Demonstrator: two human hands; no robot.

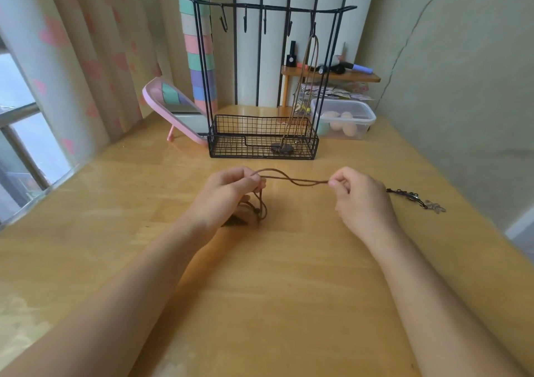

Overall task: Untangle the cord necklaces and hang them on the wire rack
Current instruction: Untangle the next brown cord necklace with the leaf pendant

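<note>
A brown cord necklace (291,179) stretches between my two hands above the wooden table (289,261). My left hand (228,191) pinches one end of the loop, and the rest of the cord hangs below it down to a dark pendant (235,221) on the table. My right hand (361,197) pinches the other end. The black wire rack (263,133) stands behind, with several hooks on its top bar. One cord necklace (306,87) hangs from the rightmost hook, its pendant lying in the rack's basket.
A dark chain with a clear charm (419,200) lies on the table right of my right hand. A pink tilted mirror (173,110) stands left of the rack. A clear plastic box (344,122) and a small wooden shelf (332,74) sit behind on the right.
</note>
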